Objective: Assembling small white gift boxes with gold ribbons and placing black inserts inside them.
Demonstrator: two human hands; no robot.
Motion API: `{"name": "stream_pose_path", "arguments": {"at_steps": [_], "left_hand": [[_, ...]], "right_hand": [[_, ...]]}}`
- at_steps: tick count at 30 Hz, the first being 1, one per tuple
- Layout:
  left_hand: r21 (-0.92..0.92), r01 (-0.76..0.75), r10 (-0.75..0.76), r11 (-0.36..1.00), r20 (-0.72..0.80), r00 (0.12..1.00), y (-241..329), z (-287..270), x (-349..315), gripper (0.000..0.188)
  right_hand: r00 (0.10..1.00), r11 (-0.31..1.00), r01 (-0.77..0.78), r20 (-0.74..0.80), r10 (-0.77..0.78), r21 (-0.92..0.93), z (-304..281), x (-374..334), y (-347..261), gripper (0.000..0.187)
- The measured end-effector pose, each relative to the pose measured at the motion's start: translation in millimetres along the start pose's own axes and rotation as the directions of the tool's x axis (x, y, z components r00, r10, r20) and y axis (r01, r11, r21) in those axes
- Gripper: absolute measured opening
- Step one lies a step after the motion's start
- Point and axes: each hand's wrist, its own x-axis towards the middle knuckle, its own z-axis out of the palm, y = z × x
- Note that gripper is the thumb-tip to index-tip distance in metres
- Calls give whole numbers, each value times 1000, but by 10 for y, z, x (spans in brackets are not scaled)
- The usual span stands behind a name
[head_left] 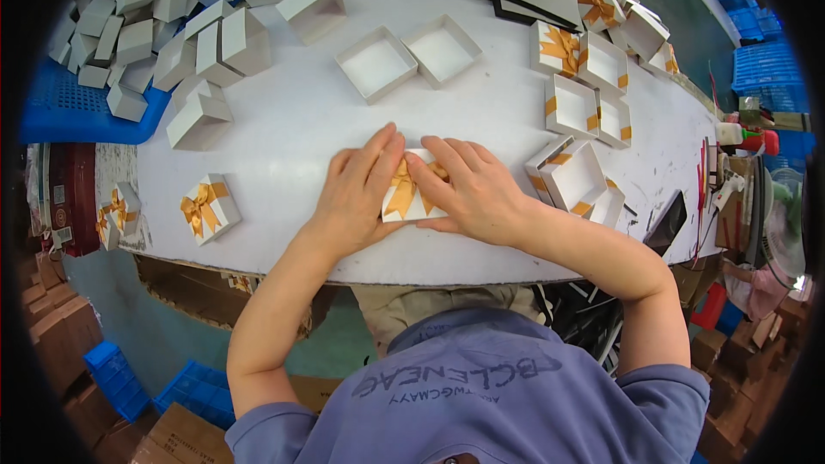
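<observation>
A small white gift box with a gold ribbon bow [406,193] lies near the front edge of the white table [292,120]. My left hand [357,193] lies flat over its left side, fingers pointing away from me. Pressing on its right side is my right hand [473,193], with the fingers across the top and the thumb along the near edge. Both hands clasp the box between them. Only the middle strip of the lid and bow shows between the hands.
A finished bow box [209,206] sits front left. Two open white trays [408,56] lie beyond my hands. Ribbon-edged lids [580,176] are stacked at the right, more bowed lids [563,47] behind. A heap of plain white boxes [163,17] fills the back left, over a blue crate [69,112].
</observation>
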Motion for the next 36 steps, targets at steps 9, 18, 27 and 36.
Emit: {"name": "stream_pose_path", "arguments": {"at_steps": [9, 18, 27, 36], "left_hand": [[128, 92, -87, 988, -47, 995, 129, -32, 29, 97], [127, 119, -113, 985, -55, 992, 123, 13, 3, 98], [300, 267, -279, 916, 0, 960, 120, -270, -238, 93], [185, 327, -309, 927, -117, 944, 190, -649, 338, 73]], "right_hand": [[995, 997, 29, 101, -22, -76, -102, 117, 52, 75], [992, 999, 33, 121, -34, 9, -88, 85, 83, 72], [990, 994, 107, -92, -106, 10, -159, 201, 538, 51], [794, 736, -604, -303, 526, -305, -371, 690, 2184, 20]]}}
